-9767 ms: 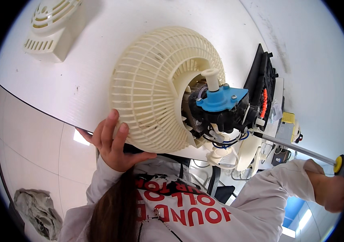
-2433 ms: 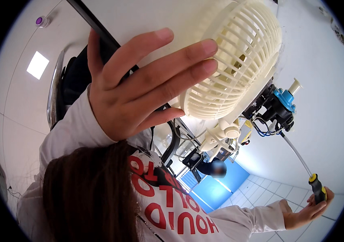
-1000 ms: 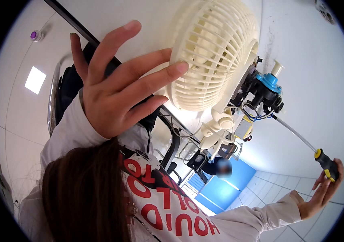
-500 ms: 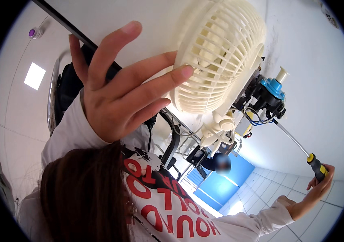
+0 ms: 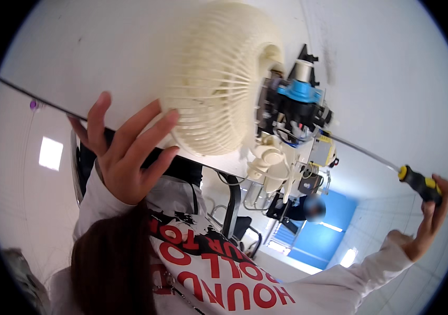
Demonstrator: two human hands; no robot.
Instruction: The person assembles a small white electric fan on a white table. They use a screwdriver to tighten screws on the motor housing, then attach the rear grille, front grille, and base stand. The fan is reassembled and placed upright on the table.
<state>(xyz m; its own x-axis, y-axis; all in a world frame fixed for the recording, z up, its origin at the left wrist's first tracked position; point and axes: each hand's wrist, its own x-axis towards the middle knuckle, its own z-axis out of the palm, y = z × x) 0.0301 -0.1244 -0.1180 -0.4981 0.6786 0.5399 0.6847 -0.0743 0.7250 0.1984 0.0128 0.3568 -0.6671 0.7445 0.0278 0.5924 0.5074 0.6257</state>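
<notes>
A cream fan with a ribbed round grille (image 5: 211, 79) lies on the white table. Its opened back shows a black motor assembly with a blue part (image 5: 301, 91) and loose wires. My left hand (image 5: 127, 155) is open, fingers spread, two fingertips resting at the grille's near left rim. My right hand (image 5: 433, 212) closes around the black-and-yellow handle of a screwdriver (image 5: 418, 184). Its long shaft points left at the motor assembly; I cannot tell whether the tip sits in a screw. The cream fan base part (image 5: 271, 160) is below the motor.
The white table (image 5: 113, 58) has a dark edge running down its left side. A yellow-and-grey device (image 5: 321, 151) stands behind the base part. Chairs and another person (image 5: 308, 207) are farther off, before a blue wall panel (image 5: 321, 239). A purple round object (image 5: 35, 105) is at far left.
The fan and motor assembly have shifted left in view, with the grille turned so its back shows more. The left hand has moved down and left; the right hand still grips the screwdriver, slightly higher.
</notes>
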